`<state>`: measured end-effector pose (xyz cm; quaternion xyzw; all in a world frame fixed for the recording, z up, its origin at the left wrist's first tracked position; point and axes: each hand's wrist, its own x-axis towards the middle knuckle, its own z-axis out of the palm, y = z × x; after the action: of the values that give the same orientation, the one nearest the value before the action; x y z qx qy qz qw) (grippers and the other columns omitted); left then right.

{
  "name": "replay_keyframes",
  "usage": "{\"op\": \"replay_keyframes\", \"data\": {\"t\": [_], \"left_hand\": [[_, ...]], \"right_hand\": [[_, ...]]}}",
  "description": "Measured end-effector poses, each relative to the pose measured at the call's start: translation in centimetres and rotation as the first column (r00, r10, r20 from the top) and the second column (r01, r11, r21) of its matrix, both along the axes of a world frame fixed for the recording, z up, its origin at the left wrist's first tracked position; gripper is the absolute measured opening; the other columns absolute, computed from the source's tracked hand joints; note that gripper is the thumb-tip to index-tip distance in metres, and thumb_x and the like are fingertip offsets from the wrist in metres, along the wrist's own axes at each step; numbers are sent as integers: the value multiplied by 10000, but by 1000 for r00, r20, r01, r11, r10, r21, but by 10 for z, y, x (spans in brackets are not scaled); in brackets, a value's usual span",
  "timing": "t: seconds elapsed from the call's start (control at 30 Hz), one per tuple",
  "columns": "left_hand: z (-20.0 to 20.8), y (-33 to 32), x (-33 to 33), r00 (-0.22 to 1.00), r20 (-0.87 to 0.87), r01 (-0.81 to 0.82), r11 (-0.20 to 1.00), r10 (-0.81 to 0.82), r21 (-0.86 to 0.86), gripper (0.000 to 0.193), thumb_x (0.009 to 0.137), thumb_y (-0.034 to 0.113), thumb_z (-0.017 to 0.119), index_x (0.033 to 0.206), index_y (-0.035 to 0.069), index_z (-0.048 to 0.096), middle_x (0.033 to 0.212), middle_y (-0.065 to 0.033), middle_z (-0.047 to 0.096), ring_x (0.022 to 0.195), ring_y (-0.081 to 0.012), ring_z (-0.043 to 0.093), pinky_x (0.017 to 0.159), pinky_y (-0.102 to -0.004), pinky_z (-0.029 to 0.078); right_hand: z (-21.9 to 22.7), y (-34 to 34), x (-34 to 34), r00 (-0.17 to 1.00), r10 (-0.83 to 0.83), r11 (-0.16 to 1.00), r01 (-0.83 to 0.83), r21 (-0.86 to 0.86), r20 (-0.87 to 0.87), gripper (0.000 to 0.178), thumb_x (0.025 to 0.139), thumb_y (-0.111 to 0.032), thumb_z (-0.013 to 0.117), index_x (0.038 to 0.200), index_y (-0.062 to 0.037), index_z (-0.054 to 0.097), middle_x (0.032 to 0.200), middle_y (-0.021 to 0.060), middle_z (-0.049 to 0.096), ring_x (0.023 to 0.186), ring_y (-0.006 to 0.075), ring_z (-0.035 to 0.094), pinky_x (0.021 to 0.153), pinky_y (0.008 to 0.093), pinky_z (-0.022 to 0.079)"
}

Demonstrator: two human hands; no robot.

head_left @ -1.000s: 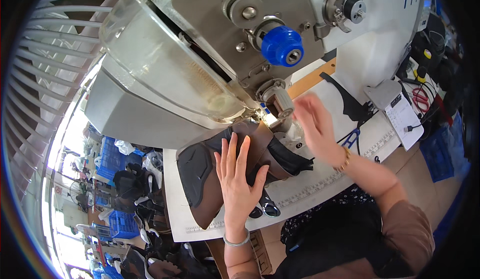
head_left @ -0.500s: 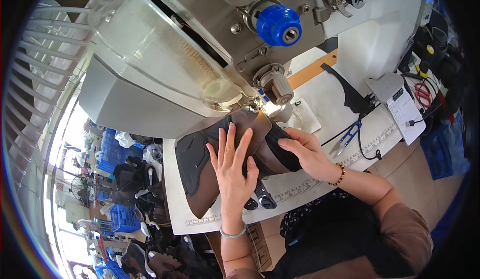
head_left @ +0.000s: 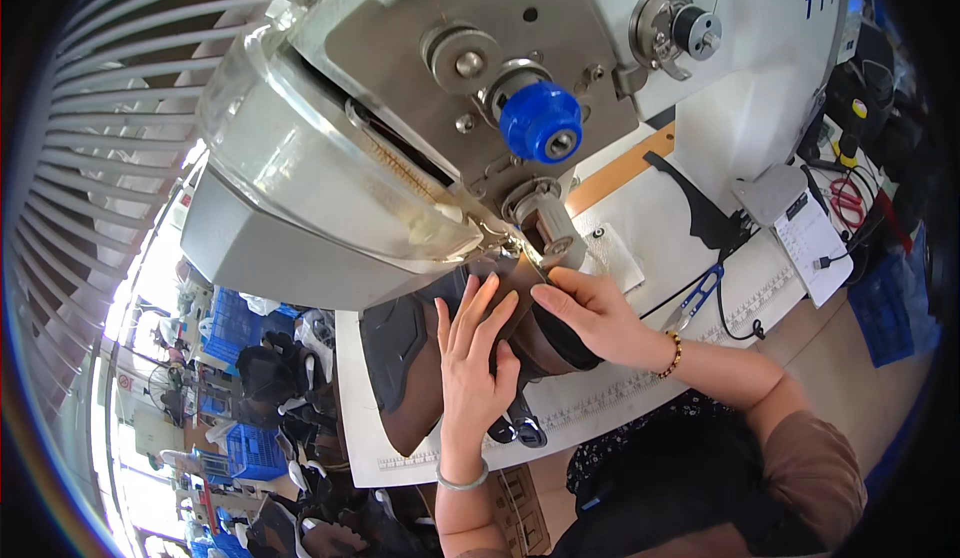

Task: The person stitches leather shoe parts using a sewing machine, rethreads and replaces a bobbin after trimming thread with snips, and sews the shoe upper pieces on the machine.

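A black and brown shoe upper [head_left: 410,418] lies on the white sewing table, its far part under the needle area of a large sewing machine [head_left: 390,23]. My left hand [head_left: 478,378] rests on the brown material with its fingers stretched out and slightly apart. On the right, my right hand [head_left: 605,323] pinches the edge of the upper between thumb and fingers, close to the metal roller [head_left: 550,223]. The machine head and my fingers hide the exact stitching spot. A small light shines there.
Blue-handled thread snips [head_left: 697,298] lie right of my right hand, beside a black cable. A black cut piece [head_left: 695,203] lies farther back. A measuring strip [head_left: 625,386] runs along the near table edge. White fan grille [head_left: 130,118] and blue crates [head_left: 250,453] are at left.
The whole view has shifted, so the machine appears lower. My right hand has moved left and its fingertips are closer to the roller. My left hand's fingers are closer together.
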<state>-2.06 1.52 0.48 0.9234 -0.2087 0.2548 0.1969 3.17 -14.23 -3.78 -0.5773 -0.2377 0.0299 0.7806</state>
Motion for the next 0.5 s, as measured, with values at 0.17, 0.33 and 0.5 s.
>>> {"op": "replay_keyframes", "data": {"t": [0.17,0.33,0.5], "left_hand": [[-1,-1,1,999,-11,-39,999,39,29,380,805,146,566,1185,141,560,1294,-92,463,1238,-305,402,1061,-537,157],[-1,5,1,999,-26,-41,997,43,58,405,785,223,619,1186,187,576,1300,-72,453,1214,-295,415,1063,-525,157],[3,-3,2,996,55,-70,993,64,99,417,758,188,645,1171,179,591,1147,-80,498,1047,-260,479,962,-448,301]], "right_hand": [[1,1,-3,997,-58,998,57,20,42,337,915,-186,531,655,-15,400,589,-45,289,574,12,265,437,226,240],[0,8,-8,990,-118,993,116,34,76,330,914,-161,524,655,4,403,582,-10,290,571,30,272,446,240,255],[-4,6,-7,998,-61,996,62,57,-27,326,917,-162,520,661,2,399,581,-12,296,574,33,274,451,239,261]]}}
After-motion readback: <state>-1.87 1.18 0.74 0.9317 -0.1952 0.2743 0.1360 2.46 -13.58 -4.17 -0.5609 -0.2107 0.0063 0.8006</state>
